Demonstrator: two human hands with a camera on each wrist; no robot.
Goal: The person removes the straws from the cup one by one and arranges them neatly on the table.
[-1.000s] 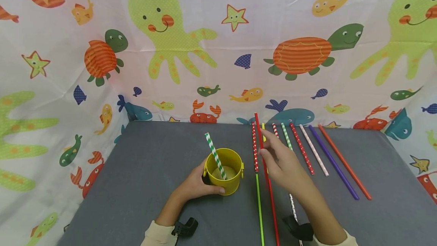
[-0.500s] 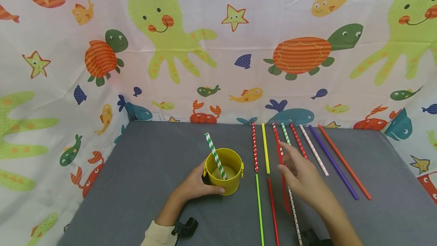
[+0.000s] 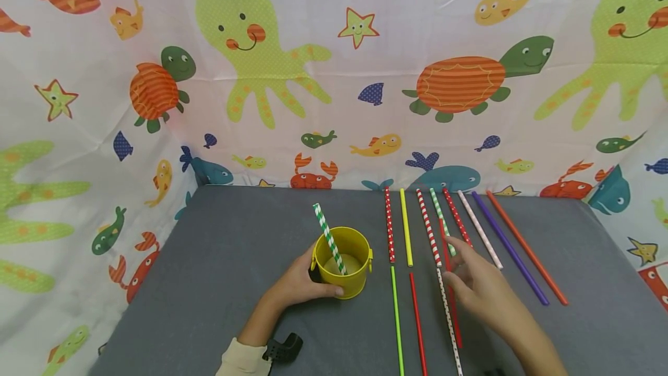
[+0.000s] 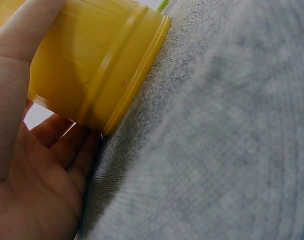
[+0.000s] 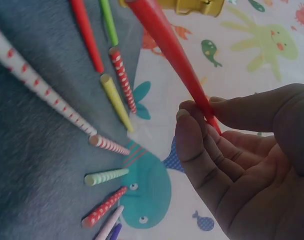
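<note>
In the head view my left hand grips the side of a small yellow bucket standing on the grey cloth. One green-and-white striped paper straw leans inside it, its top above the rim. To the right, my right hand pinches a plain red straw near its upper part, held above the cloth. The right wrist view shows the thumb and fingertips on that red straw. Beneath and beside it lie a red-and-white striped straw, a white straw with dark specks and a mint striped straw.
Left of my right hand lie red dotted, lime green, yellow and red straws. On its right are red dotted, pale pink, purple and orange straws. A sea-animal curtain stands behind.
My right hand has moved rightward and nearer with the red straw, from beside the yellow straw to beside the mint striped one. My left hand and the bucket have stayed put.
</note>
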